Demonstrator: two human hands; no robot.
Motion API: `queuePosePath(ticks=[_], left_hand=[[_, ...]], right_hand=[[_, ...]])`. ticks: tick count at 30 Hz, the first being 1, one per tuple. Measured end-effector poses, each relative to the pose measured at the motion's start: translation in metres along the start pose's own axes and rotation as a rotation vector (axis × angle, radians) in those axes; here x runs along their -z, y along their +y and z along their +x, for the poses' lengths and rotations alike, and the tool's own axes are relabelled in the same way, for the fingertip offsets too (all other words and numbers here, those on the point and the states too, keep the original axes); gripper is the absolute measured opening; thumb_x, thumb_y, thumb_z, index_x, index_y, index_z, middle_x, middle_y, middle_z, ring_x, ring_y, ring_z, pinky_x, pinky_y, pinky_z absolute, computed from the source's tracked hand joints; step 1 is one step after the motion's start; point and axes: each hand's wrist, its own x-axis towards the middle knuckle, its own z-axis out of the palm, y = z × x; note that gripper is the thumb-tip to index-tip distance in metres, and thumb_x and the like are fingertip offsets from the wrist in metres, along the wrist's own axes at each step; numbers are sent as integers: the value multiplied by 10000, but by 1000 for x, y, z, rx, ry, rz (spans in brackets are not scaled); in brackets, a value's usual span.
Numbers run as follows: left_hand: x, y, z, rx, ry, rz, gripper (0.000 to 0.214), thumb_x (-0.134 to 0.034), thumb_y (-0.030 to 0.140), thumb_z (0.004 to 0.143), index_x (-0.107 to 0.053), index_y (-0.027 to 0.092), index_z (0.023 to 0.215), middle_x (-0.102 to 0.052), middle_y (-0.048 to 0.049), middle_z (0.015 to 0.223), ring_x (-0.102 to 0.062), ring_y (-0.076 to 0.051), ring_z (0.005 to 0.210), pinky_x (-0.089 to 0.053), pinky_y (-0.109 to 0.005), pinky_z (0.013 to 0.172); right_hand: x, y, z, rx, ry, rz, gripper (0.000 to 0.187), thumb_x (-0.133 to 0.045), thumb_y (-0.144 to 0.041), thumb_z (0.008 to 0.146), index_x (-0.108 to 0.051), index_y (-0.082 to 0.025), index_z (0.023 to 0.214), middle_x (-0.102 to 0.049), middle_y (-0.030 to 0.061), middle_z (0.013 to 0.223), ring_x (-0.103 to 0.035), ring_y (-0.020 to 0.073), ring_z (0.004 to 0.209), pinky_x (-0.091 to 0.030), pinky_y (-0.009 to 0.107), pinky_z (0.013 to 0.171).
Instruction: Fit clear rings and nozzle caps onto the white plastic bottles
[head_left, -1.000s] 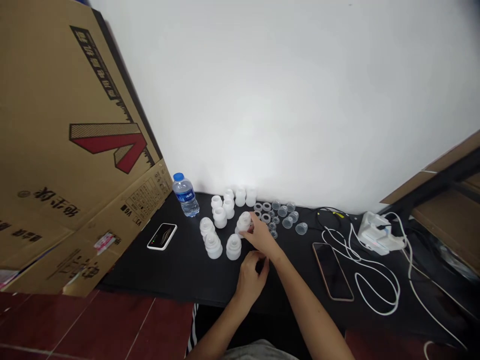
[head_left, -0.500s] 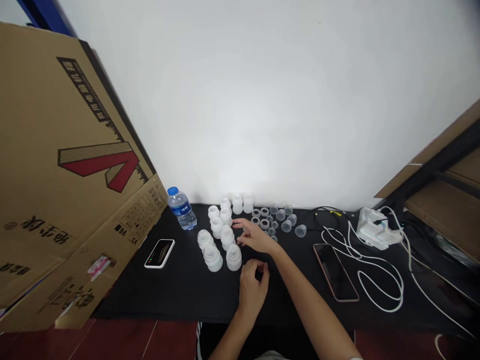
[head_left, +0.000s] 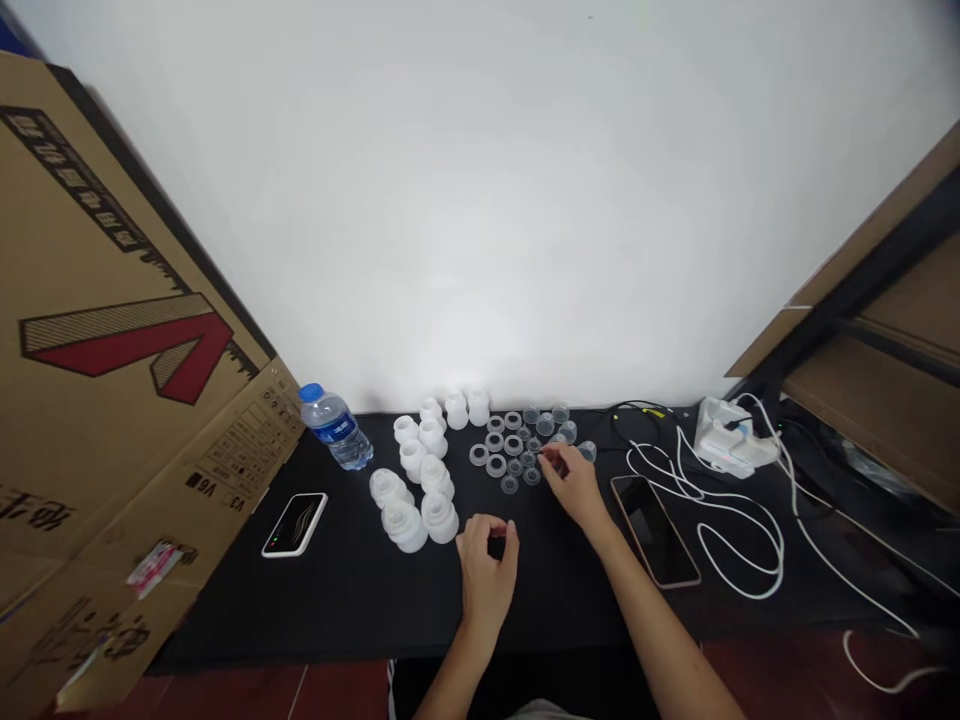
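My right hand [head_left: 576, 487] is over the small clear plastic parts, its fingertips drawn together beside a clear disc [head_left: 531, 475] and some clear domed caps [head_left: 588, 451]. Whatever is between those fingertips is too small to make out. My left hand [head_left: 484, 565] rests on the black tabletop, loosely curved, with a gap between thumb and fingers and nothing visible in it. Just left of it stand several white plastic bottle-shaped pieces [head_left: 439, 516], some with clear parts in their tops. Clear rings [head_left: 496, 466] lie between these pieces and my right hand.
A water bottle [head_left: 337, 428] and a white-edged device [head_left: 295, 524] are on the left, near a large cardboard box [head_left: 112, 400]. To the right lie a phone [head_left: 655, 531], white cables [head_left: 780, 560] and a white power strip [head_left: 733, 440]. A white wall rises behind.
My right hand has moved right, from the white pieces to the clear discs and caps. My left hand keeps its curved pose. The view has shifted slightly to the right.
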Motion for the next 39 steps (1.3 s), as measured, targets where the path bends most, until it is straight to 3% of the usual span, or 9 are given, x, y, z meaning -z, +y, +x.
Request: queuePosePath(ticks=[4,8,18,21,25,29,32,35,39], left_hand=[[1,2,0,-23,-26,10,286,-582,378,1075,-603,250,821,-654,-9,784,-668,-231,782,-491,-394,806],[1,4,0,-27,-13,10,278,-593,366,1069,-600,254,814,-652,-6,777,-665,-230,769,-488,-390,798],[0,3,-1,6,-31,-5,239,-612,285,1045,-596,246,810,-656,-1,785,-666,-226,777,-479,-392,804],[1,3,-1,1,-28,-15,243,-606,291,1051,-595,248,812,-653,-4,785,-661,-228,785,-489,-396,815],[4,5,-1,-3,-3,-61,244,-573,306,1073,-581,251,836,-632,-11,804,-640,-223,801,-510,-375,796],[8,9,-3,-26,-1,-62,198,-548,267,1076,-588,243,884,-634,-27,870,-641,-219,856,-540,-369,814],[6,12,-4,-77,-81,-10,127,-552,223,1060,-650,235,980,-687,-67,1014,-674,-250,1001,-565,-424,911],[3,14,2,-116,-180,29,209,-531,197,1069,-690,244,1196,-704,-107,1226,-672,-283,1183,-561,-496,1034],[0,11,22,-114,-206,66,369,-505,214,1093,-606,246,1447,-666,-131,1392,-634,-293,1317,-536,-528,1131]], right_hand=[[-15,-17,14,185,-95,-229,167,-661,-259,1007,-760,-219,1136,-794,113,1059,-660,333,1030,-555,488,970],[-27,-28,27,252,-190,-375,183,-659,-184,1016,-781,-210,1149,-791,113,1065,-620,339,1030,-524,478,972],[-67,-50,26,287,-278,-631,148,-813,-380,966,-839,-234,975,-729,143,1108,-559,369,1098,-452,500,920],[-71,-56,24,272,-349,-666,105,-872,-312,908,-833,-215,908,-724,169,1197,-549,415,1161,-457,546,947],[-55,-62,13,338,-358,-595,40,-821,-202,936,-805,-230,960,-700,149,1343,-547,409,1275,-472,569,1035],[-17,-48,-15,313,-157,-361,141,-637,-189,1046,-717,-248,1146,-680,138,1370,-607,343,1284,-520,547,1101],[4,-25,-45,205,-68,-225,220,-595,-272,1075,-632,-254,1291,-711,136,1273,-699,322,1166,-603,518,1017],[10,-10,-74,57,-80,-234,373,-639,-372,1057,-569,-270,1410,-735,112,1191,-749,299,963,-660,480,850],[16,-13,-99,48,-143,-267,395,-663,-430,1051,-600,-306,1420,-757,92,1193,-752,314,996,-658,490,877]])
